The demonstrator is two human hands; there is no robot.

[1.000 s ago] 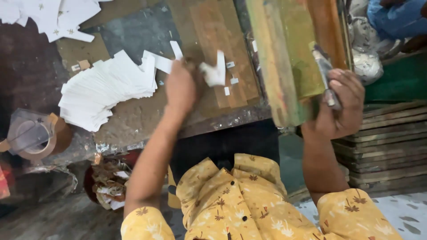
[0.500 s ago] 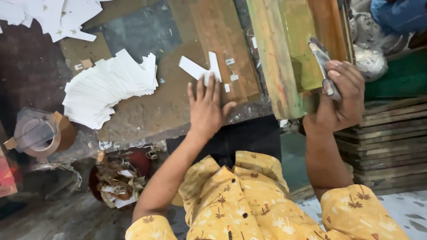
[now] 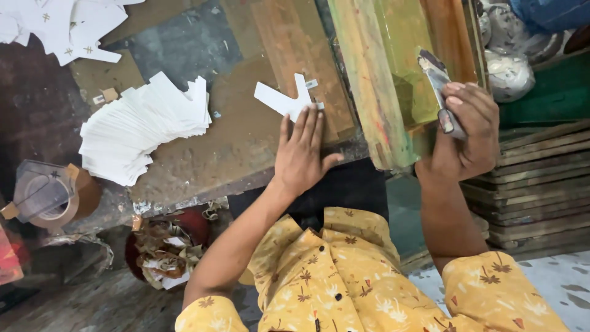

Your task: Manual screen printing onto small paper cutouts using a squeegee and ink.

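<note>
So the left hand (image 3: pixel 302 154) has come down flat since a second ago, fingers spread and pressing the white card cutout (image 3: pixel 284 99) onto the table (image 3: pixel 239 144), just beside the wooden frame (image 3: pixel 369 80). Looks like the card is getting lined up. Right hand (image 3: pixel 465 132) hasn't budged, clenched around the scraper tool (image 3: pixel 440 86).

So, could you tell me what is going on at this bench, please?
A person in a yellow shirt works at a stained wooden bench. The left hand lies flat with its fingertips on a white card cutout. The right hand grips a scraper at a green-smeared framed screen. A stack of white cards lies to the left.
</note>
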